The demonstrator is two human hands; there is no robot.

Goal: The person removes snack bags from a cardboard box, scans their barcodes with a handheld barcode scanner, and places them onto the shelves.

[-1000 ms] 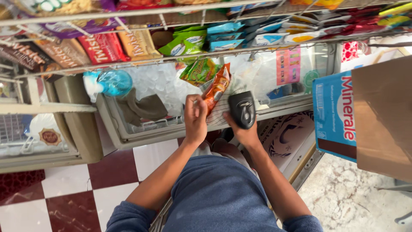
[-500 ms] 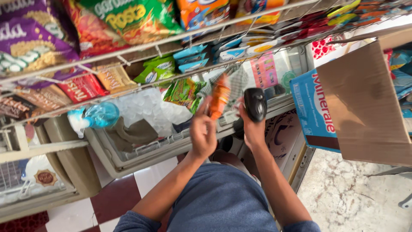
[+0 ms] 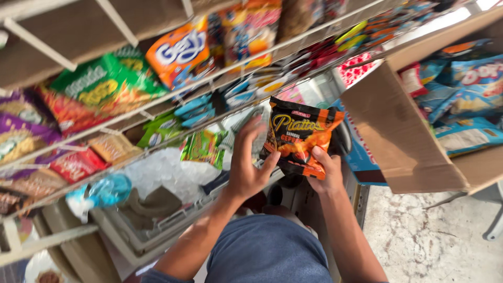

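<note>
A black and orange snack bag (image 3: pixel 299 137) is held up flat in front of me, its printed face toward the camera. My left hand (image 3: pixel 246 167) holds its left edge, fingers spread upward and thumb pressed near the lower left corner. My right hand (image 3: pixel 327 170) grips the lower right corner, thumb on the front. A dark object (image 3: pixel 343 137) shows just behind the bag's right edge; I cannot tell what it is.
Wire rack shelves (image 3: pixel 157 112) carry many snack bags in green (image 3: pixel 102 86), orange (image 3: pixel 178 52), purple and red. An open cardboard box (image 3: pixel 398 126) at right holds blue snack bags (image 3: pixel 471 99). A chest freezer (image 3: pixel 157 215) stands below, with marbled floor (image 3: pixel 429 236) at right.
The snack bag has been raised and turned flat toward me, now held in both hands. The black scanner seen in the right hand is now out of sight. The camera tilted up toward the shelves.
</note>
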